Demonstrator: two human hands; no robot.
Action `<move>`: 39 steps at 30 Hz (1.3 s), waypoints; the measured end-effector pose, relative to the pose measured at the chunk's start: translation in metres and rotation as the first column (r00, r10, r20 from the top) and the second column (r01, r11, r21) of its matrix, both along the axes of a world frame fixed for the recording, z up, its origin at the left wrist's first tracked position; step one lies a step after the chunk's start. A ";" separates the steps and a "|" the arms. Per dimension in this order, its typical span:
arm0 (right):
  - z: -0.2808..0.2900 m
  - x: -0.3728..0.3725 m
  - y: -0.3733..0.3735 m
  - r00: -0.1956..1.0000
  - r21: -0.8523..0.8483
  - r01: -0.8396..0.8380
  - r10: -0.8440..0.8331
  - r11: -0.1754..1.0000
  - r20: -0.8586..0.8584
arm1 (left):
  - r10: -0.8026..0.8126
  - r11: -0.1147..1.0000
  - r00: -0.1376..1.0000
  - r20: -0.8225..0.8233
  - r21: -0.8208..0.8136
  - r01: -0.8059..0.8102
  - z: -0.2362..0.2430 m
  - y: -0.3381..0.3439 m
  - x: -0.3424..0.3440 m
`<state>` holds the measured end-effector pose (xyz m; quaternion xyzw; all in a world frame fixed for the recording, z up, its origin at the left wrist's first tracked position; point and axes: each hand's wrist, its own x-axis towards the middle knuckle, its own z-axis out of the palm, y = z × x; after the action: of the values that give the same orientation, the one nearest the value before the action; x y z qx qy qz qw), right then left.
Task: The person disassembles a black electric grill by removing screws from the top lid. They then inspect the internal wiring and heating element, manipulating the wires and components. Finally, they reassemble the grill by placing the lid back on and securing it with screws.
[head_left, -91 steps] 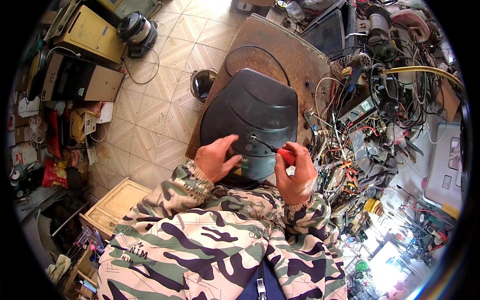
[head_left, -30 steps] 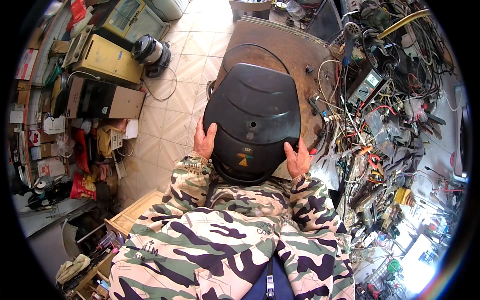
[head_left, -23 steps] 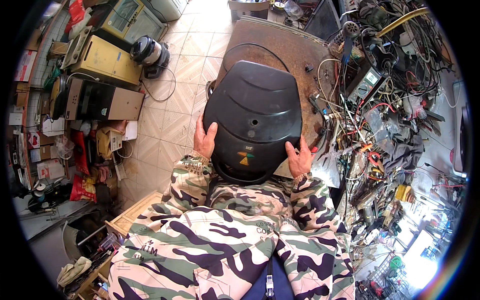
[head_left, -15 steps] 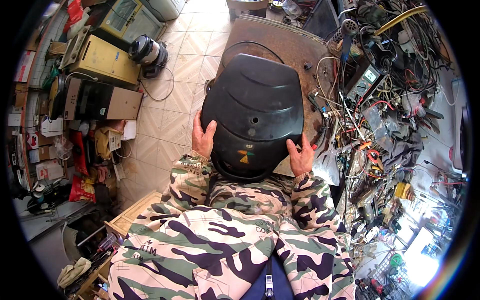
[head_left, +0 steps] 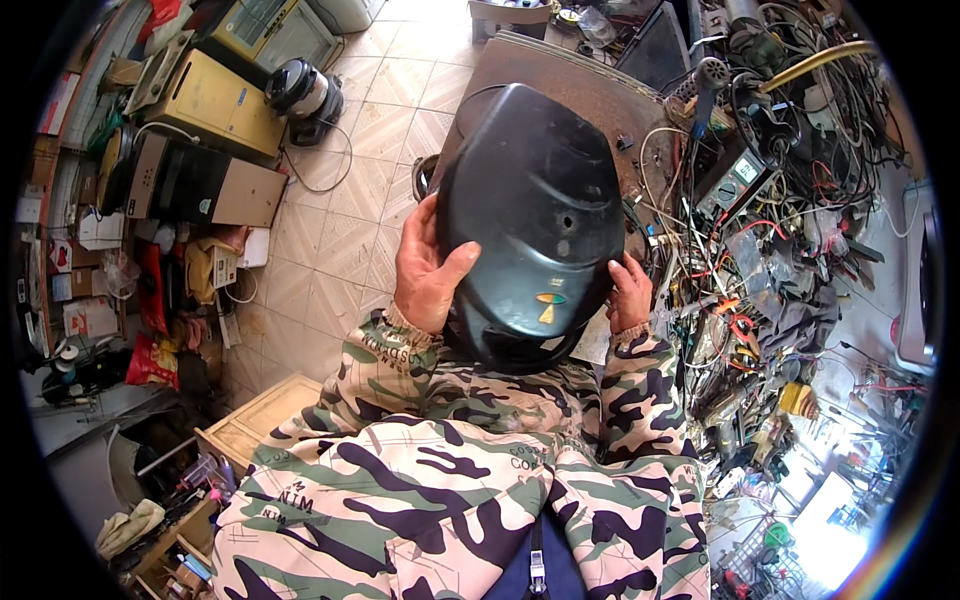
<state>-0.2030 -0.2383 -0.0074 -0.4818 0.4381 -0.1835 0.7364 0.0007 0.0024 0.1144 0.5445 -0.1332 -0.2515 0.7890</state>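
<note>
A black, rounded plastic shell (head_left: pixel 540 190) with curved ridges, a small hole and a yellow triangle sticker is held over my lap, at the near edge of a brown bench. Its near end has a loop like a handle (head_left: pixel 515 355). It is tilted, with its left side raised. My left hand (head_left: pixel 428 265) grips the left edge, thumb on top and fingers partly hidden behind it. On the right edge, my right hand (head_left: pixel 630 292) holds on with its fingertips. What lies under the shell is hidden.
Tangled cables and tools crowd the right, with a multimeter (head_left: pixel 735 185) among them. The brown bench top (head_left: pixel 520 65) extends beyond the shell. On the tiled floor (head_left: pixel 335 225) at left stand a black and silver appliance (head_left: pixel 303 98) and a yellow cabinet (head_left: pixel 222 108). A wooden drawer (head_left: pixel 265 415) juts out at lower left.
The shell has shifted rightward and tilted, its left side rising and its face turning to the right. Both hands have moved right with it, the left one higher.
</note>
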 end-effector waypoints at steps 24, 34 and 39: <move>0.042 0.007 -0.111 0.945 -0.144 -0.322 0.310 0.936 -0.101 | -0.335 0.902 0.726 0.600 -0.017 0.430 0.005 -0.043 0.084; -0.021 0.007 -0.127 0.822 -0.232 -0.404 0.462 0.885 0.333 | -0.191 0.943 0.471 0.861 0.027 0.333 0.004 -0.062 0.070; -0.055 0.007 -0.136 0.675 -0.271 -0.411 0.490 0.871 0.551 | -0.143 0.985 0.213 0.967 0.118 0.126 0.011 -0.072 0.052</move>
<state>-0.1963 -0.3742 -0.0620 -0.5354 0.0352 -0.1666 0.8272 0.0527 -0.0692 0.1250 0.5742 -0.6392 0.0735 0.5062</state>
